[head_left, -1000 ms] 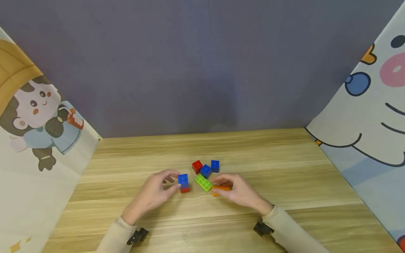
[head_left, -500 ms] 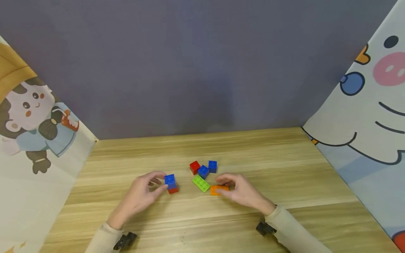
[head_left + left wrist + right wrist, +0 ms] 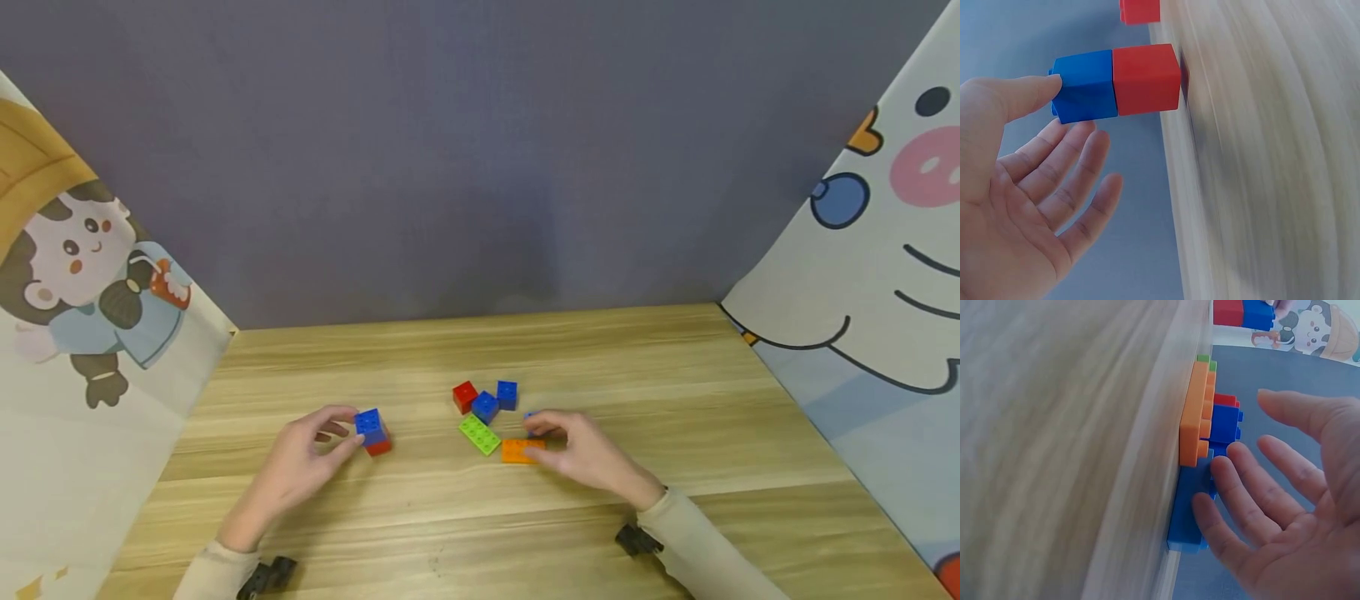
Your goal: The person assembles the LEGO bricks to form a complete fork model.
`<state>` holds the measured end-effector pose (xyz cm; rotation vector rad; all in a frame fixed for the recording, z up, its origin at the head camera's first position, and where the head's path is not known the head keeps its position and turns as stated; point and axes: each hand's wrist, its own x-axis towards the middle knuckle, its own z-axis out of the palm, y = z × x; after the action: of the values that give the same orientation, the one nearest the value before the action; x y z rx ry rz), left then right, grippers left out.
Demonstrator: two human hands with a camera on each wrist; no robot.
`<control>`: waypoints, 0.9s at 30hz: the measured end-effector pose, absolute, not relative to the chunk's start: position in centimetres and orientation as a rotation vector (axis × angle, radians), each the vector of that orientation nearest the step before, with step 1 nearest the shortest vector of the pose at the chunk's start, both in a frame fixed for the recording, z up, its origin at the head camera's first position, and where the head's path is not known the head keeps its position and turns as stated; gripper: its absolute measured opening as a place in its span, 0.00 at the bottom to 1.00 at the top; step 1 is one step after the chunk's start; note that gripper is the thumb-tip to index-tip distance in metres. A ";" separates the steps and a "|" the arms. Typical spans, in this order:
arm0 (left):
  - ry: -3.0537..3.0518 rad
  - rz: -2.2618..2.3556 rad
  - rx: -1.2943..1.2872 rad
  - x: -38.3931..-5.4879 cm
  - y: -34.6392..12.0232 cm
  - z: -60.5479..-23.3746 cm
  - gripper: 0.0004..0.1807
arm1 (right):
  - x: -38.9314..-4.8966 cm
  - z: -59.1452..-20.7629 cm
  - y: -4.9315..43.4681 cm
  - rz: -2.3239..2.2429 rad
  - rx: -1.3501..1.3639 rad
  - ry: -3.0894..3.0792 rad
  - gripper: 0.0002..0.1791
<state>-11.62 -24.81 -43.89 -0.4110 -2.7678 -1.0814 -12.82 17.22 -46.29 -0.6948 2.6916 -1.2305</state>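
My left hand point(image 3: 303, 458) pinches a blue toy brick point(image 3: 369, 425) between thumb and fingers. That brick is joined on top of a red brick point(image 3: 1147, 79), whose underside is close over the table, with a shadow beside it. Over on the right, my right hand point(image 3: 585, 457) is spread with relaxed fingers above an orange brick point(image 3: 517, 452) and a long blue brick point(image 3: 1186, 512). In the right wrist view its fingertips overlap the blue brick, and nothing lies between thumb and fingers. In the head view the hand hides most of that blue brick.
Between the hands, a lime green brick point(image 3: 480, 435) lies flat, touching or near the orange one. Behind it are a small red brick point(image 3: 465, 397) and two small blue bricks, one in the middle point(image 3: 485, 407) and one farther right point(image 3: 507, 395). A grey panel point(image 3: 480, 167) stands behind the wooden table point(image 3: 420, 533).
My left hand has carried the blue-and-red stack to the left, away from the other bricks. The right hand has shifted slightly right, uncovering more of the orange brick and a bit of blue.
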 end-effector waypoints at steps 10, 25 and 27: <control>-2.796 -1.063 -0.388 -12.3 -26.5 -43.9 0.17 | -13.0 -46.2 17.8 -1.142 -0.725 2.716 0.19; -2.826 -1.082 -0.361 -12.7 -27.4 -43.8 0.20 | -13.5 -46.4 18.0 -1.063 -0.713 2.697 0.19; -2.810 -1.075 -0.362 -12.8 -27.4 -43.8 0.20 | -13.6 -46.3 18.0 -1.059 -0.711 2.696 0.19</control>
<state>-12.77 -27.40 -43.77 -0.3618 -2.8105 -1.0748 -13.59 17.97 -46.34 -0.7107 2.6956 -1.0591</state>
